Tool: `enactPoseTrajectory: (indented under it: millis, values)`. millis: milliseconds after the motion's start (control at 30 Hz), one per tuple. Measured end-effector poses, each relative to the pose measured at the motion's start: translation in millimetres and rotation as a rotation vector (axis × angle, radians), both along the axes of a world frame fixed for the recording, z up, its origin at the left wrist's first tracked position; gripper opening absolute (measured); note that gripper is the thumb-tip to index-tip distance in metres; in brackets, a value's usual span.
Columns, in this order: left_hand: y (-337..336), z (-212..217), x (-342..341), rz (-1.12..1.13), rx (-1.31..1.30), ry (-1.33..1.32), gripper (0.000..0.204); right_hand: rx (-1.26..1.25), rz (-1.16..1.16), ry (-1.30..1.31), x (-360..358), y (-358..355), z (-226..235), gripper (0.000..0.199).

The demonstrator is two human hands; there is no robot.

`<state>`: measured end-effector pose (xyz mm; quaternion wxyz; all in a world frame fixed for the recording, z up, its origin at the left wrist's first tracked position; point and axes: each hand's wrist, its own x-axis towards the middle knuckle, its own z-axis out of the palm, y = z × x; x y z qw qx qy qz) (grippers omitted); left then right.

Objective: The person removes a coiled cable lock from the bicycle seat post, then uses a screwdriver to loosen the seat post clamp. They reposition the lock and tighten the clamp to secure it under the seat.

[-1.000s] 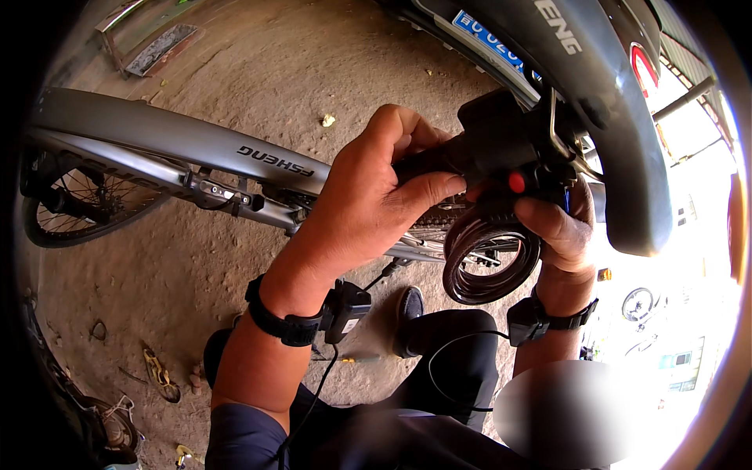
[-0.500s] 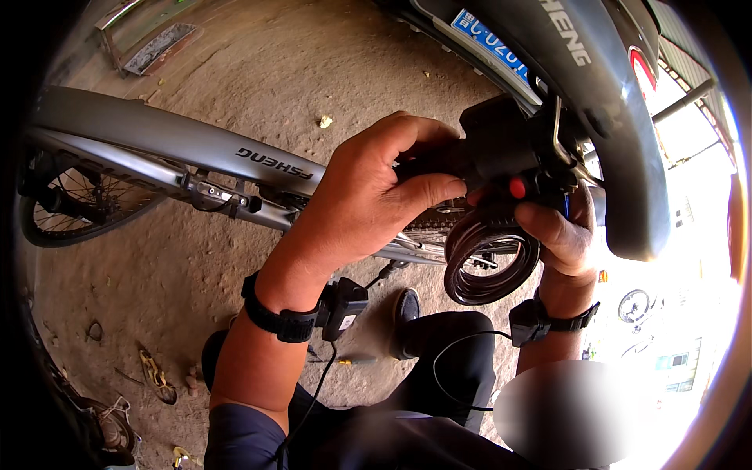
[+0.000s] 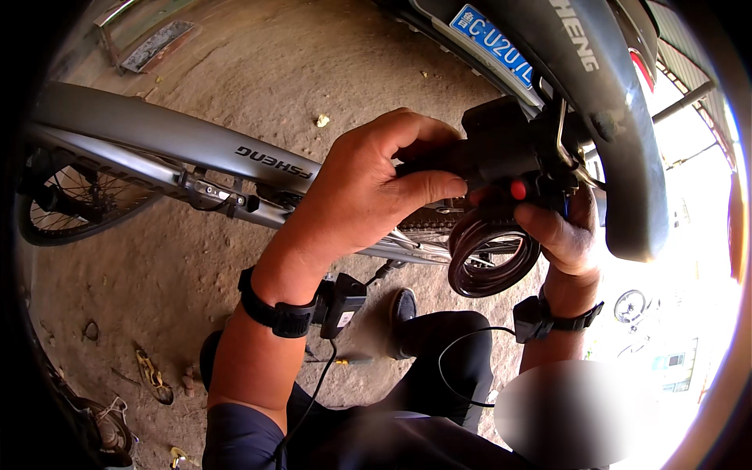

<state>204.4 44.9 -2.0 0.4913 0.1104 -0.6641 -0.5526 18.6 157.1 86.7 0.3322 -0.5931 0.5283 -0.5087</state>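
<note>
Left hand wrapped over a black handlebar grip, thumb laid along its underside and fingers curled over the top. Right hand cupped from below around the black switch housing next along the bar, fingertips close by a small red button. Both hands closed on the bar assembly, held high and near the camera, just under the black seat edge of a 2-wheeler.

Probably rigid and firmly fixed to the vehicle, so no weight to carry. Grip likely rubbery and easy to hold; housing likely hard plastic, with a thin metal lever and the button as the delicate parts. Best held on the grip barrel and the housing body, away from the lever. Coiled black cable lock hanging just below, springy and free to swing.

Below, a bare dirt floor with scattered scraps and stones. Silver bicycle frame lying across the left, its spoked wheel beside it. Blue plate at the top. Black bands on both wrists, a wire trailing from the left 1. Bright daylight to the right; cramped space around the hands.
</note>
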Motion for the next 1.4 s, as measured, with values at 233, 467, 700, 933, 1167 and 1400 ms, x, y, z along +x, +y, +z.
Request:
enactPoseTrajectory:
  millis: [233, 467, 700, 933, 1167, 1400]
  values:
    - [-1, -2, 0, -0.008, -0.017, 0.028, 0.033, -0.009, 0.000, 0.053, -6, -1, -1, 0.060]
    - [0, -1, -1, 0.061, -0.099, 0.022, 0.033, -0.040, -0.021, 0.116, -9, -2, -3, 0.055]
    - [0, 1, -1, 0.059, -0.110, 0.010, 0.033, -0.048, -0.050, 0.167, -5, -4, -1, 0.050]
    - [-6, -11, -1, 0.016, -0.037, 0.082, 0.030, -0.008, 0.022, 0.138, 1, -10, -1, 0.050]
    - [-4, -9, -3, 0.026, -0.027, 0.095, 0.029, 0.010, 0.039, 0.226, -14, -10, 1, 0.046]
    - [-7, -10, 0, -0.021, -0.065, 0.048, 0.033, 0.040, 0.030, 0.230, -9, -12, 3, 0.045]
